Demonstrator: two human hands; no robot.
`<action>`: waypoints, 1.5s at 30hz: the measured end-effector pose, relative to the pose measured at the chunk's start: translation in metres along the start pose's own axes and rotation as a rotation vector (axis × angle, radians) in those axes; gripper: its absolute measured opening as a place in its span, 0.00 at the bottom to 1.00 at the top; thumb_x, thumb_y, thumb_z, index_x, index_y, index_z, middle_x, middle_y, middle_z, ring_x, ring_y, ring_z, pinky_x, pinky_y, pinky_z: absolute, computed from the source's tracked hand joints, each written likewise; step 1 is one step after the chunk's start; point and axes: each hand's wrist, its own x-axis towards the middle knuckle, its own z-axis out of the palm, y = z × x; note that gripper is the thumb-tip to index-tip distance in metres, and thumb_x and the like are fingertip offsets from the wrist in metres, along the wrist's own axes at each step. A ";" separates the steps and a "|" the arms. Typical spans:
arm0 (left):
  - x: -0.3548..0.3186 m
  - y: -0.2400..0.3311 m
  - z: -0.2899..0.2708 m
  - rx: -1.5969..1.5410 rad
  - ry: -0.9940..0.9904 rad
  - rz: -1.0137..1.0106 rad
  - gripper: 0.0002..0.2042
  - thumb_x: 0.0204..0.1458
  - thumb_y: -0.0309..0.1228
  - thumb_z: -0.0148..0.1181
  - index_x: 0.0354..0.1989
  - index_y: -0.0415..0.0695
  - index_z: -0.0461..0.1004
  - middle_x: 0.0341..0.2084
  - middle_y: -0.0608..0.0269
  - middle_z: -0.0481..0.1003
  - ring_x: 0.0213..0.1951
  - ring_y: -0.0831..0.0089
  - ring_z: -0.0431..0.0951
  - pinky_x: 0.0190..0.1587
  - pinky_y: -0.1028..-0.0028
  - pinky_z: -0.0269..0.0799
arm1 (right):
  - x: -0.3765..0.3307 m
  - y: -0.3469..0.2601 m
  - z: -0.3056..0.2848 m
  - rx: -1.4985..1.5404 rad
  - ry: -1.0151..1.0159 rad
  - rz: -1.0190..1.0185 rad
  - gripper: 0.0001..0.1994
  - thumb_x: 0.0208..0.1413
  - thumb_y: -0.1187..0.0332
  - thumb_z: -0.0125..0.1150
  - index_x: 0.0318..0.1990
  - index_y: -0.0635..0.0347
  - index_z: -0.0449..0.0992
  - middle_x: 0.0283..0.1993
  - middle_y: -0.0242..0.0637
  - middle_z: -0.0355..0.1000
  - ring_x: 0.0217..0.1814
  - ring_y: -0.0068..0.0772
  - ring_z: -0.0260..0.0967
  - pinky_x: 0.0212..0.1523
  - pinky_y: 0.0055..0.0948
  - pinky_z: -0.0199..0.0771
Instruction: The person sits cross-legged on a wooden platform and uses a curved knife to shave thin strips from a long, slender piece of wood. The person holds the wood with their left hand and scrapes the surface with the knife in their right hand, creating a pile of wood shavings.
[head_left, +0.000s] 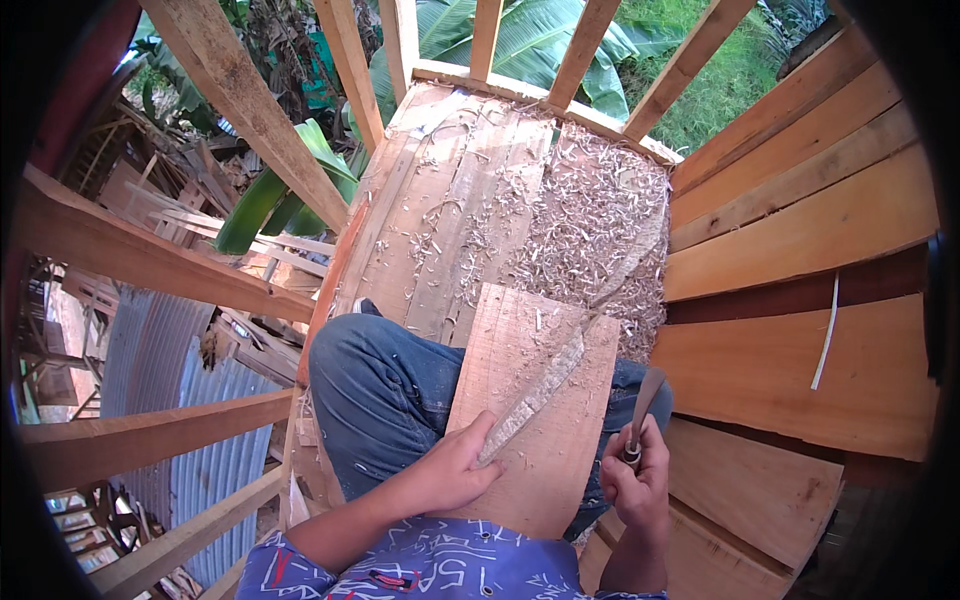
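One long, narrow strip of wood (pixel 545 385) is slanting across a flat board (pixel 540 445) on a seated person's lap, its near end sitting in the left hand (pixel 462 468) and its far end reaching out over the floor. The left thumb and fingers are closing together around it. The strip is showing a rough, mottled grey-and-cream face. The right hand (pixel 637 478) is making a fist around the handle of a knife (pixel 648 395), whose dark, slightly curved blade is pointing up and away from the body, just beside the board and apart from the strip.

The board is displaying a pinkish, sawn grain, with a few loose curls scattering over it. It is resting across worn blue jeans (pixel 370 400), below which a purple patterned shirt (pixel 470 555) is showing. Beyond the knees, thin, curly shavings (pixel 590 215) are lying thickly on the right of the plank floor (pixel 410 240) and sparsely on the left. Smooth orange-brown boards (pixel 800 240) are forming the wall at right, while squared wooden bars (pixel 160 255) are fencing the left side, with ridged metal sheets (pixel 215 420) lying beyond them.
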 end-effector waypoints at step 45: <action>-0.011 0.000 0.008 0.186 0.067 0.074 0.17 0.51 0.30 0.58 0.43 0.36 0.60 0.26 0.40 0.72 0.30 0.47 0.76 0.30 0.61 0.68 | -0.015 0.047 -0.002 -0.362 -0.139 0.098 0.14 0.66 0.65 0.41 0.46 0.65 0.70 0.15 0.23 0.57 0.15 0.12 0.53 0.16 0.18 0.52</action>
